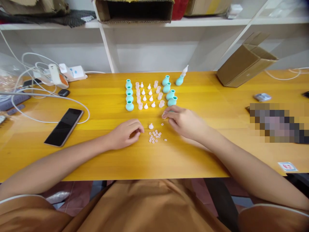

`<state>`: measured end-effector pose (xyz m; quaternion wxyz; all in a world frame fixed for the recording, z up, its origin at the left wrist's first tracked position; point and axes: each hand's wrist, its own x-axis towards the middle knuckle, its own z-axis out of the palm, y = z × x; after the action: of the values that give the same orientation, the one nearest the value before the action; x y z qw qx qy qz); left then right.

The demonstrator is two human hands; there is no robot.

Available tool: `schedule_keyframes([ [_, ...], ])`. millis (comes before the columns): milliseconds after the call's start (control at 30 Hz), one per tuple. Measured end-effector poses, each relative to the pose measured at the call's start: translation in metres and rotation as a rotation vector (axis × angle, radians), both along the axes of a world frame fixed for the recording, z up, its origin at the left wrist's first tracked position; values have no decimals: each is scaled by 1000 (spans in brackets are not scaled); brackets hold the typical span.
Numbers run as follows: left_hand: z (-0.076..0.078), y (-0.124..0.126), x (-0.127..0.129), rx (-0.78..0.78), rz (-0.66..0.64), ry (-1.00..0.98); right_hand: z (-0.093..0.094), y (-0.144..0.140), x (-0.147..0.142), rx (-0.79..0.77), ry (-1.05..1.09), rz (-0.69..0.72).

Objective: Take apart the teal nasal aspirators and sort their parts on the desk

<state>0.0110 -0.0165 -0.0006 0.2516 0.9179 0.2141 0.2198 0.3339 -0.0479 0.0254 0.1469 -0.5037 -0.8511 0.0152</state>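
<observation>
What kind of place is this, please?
Probably a small home workshop or packing desk: a yellow table with rows of teal bulbs, cardboard boxes and white shelves.

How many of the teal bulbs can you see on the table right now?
9 teal rubber bulbs: four in the left column, four in the right column, the nearest partly behind the right hand, and one with a white tip at the far right. More may be hidden.

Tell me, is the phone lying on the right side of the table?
No, the phone lies screen-up on the left part of the yellow table, beyond the left hand, beside white cables.
</observation>
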Motion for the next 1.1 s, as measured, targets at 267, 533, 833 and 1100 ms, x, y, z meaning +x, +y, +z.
schedule_keyframes([
  [267, -1, 1, -2, -183, 85, -141, 13, -18, -22, -230, 665, 298],
  [533, -10, 9, -1, -665, 24, -370, -1, -37, -44, -431, 756, 542],
  [833, -7, 3, 1, -664, 30, -341, 16, -27, -27, -117, 610, 393],
  [1100, -6, 2, 2, -646, 71, -290, 8, -7, -1, -48, 2, 199],
])
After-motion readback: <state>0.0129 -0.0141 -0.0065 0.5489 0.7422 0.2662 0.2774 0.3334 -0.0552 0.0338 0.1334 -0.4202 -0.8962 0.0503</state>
